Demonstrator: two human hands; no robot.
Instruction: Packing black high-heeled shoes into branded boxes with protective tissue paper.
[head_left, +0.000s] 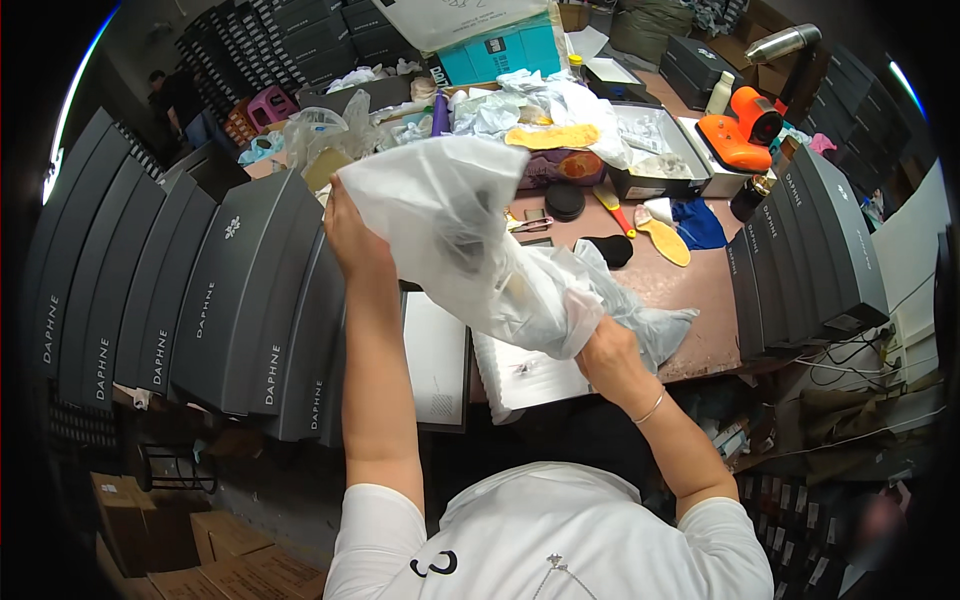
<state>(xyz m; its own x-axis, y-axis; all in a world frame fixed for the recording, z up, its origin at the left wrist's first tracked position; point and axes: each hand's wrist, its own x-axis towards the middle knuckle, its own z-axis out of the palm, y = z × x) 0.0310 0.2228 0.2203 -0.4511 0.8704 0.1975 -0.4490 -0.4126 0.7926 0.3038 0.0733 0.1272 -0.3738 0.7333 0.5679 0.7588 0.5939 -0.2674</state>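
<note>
Stretched above the table is a white translucent bag [430, 205], with a dark shape inside that I cannot make out. My left hand [357, 238] grips its far left edge. Lower on the right, my right hand [612, 358] is closed on the bag's gathered end. A greyish clear plastic bag [655, 325] lies crumpled beside that hand. Beneath the bag are an open box with white lining paper [435, 355] and a sheet of white ribbed packing [540, 385], both near the table's front edge.
Dark grey shoe boxes stand in rows at the left [235, 300] and right [800, 250]. Beyond the bag lie yellow insoles [665, 242], a brush [612, 208], a round black tin [565, 202], a blue cloth [698, 225] and an orange device [735, 142]. Cartons [240, 550] sit on the floor.
</note>
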